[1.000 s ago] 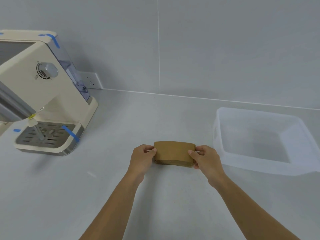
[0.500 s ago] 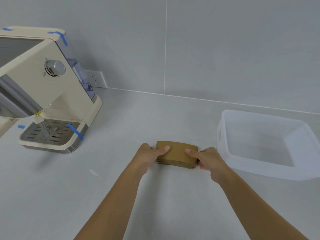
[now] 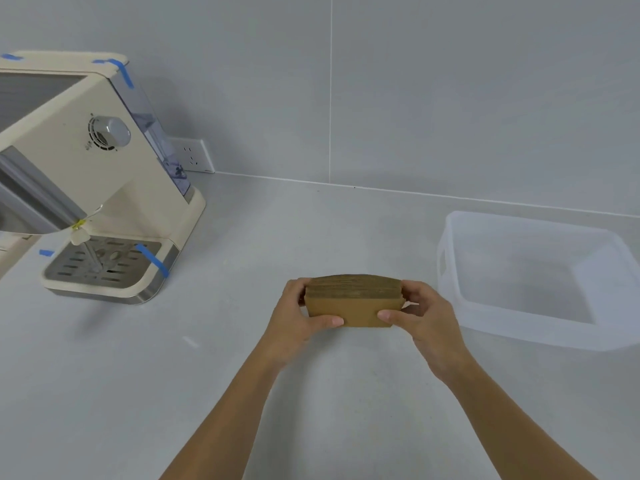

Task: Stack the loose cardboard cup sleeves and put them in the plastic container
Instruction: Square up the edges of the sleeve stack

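Observation:
A stack of several brown cardboard cup sleeves (image 3: 353,303) is held on edge above the grey counter, its layered top edge facing up. My left hand (image 3: 299,318) grips the stack's left end, thumb across the front face. My right hand (image 3: 420,317) grips the right end the same way. The translucent plastic container (image 3: 450,271) sits on the counter just to the right of my right hand, and nothing is visible inside it.
A cream coffee machine (image 3: 104,188) with blue tape strips and a metal drip tray stands at the left. A wall socket (image 3: 192,155) sits behind it. A grey tiled wall bounds the counter (image 3: 207,393) at the back.
The stack lay flat on the counter between my hands; now both hands have tipped it up on edge and lifted it slightly.

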A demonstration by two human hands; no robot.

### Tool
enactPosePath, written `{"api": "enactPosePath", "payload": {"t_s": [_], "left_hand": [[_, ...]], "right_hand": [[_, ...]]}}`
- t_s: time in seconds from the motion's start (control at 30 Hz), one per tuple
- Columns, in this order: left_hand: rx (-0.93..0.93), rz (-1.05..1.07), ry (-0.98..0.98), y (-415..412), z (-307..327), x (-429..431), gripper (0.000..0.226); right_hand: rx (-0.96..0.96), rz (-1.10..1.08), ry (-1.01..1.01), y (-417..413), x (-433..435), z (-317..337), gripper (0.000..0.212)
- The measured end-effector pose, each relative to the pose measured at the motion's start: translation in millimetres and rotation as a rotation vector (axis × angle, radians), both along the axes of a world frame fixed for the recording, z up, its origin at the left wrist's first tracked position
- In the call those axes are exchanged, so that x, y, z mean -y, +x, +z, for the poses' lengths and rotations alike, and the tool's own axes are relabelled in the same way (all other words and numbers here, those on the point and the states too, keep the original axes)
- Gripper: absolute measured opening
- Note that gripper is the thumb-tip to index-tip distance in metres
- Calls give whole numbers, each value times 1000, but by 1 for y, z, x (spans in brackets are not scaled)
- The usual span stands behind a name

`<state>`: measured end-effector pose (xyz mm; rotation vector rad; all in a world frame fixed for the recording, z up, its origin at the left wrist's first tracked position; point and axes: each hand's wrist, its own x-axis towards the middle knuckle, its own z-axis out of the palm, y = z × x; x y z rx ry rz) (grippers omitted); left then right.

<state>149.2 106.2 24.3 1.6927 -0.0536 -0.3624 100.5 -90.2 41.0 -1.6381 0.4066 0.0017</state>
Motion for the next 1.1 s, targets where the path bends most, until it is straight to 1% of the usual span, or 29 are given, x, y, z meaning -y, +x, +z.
{"api": "enactPosePath", "payload": {"t_s": [0.03,0.1,0.17,0.27,0.33,0.4,0.43,0.5,0.53,0.57,0.6,0.63,0.73,0.8,0.87,0.93,1.03,1.1], "left_hand": [[35,-4,13,-3,-4,-1,53],[46,-31,29,-9,-11,-2,58],[35,-81,78,-12,-16,-2,69],[20,-134,110,-14,-19,1,90],[4,-140,74,-14,-18,3,93],[2,-133,21,-15,-17,4,85],[-7,-127,-5,-16,-16,4,81],[-51,-103,-62,-18,-12,7,67],[-81,-78,-92,-20,-9,11,55],[-109,-33,-108,-22,-6,16,40],[-125,34,-116,-24,-3,23,26],[-128,127,-133,-26,-1,30,16],[-61,447,-189,-29,1,45,29],[19,536,-208,-28,4,49,31],[83,518,-227,-26,7,50,30],[110,475,-231,-25,5,47,27],[80,402,-174,-29,-8,42,22],[30,368,-192,-35,-15,39,20]], "right_hand": [[8,0,-27,-3,-1,-3,45],[-6,15,-77,-8,-3,-11,50],[-42,47,-78,-11,-5,-19,57],[-41,79,7,-13,-10,-28,68],[-28,114,89,-13,-17,-27,69],[7,97,190,-12,-26,-26,61],[37,48,232,-12,-31,-27,53],[90,-110,256,-8,-40,-29,32],[110,-194,244,-6,-44,-29,21],[117,-272,239,-4,-48,-28,15],[117,-331,235,-1,-50,-28,15],[113,-368,222,1,-53,-27,18],[131,-391,157,6,-56,-22,24],[181,-404,131,6,-56,-18,24],[242,-422,120,5,-53,-13,22],[252,-409,99,4,-50,-13,17],[166,-379,112,-3,-51,-26,14],[132,-387,166,-6,-53,-32,14]]}}
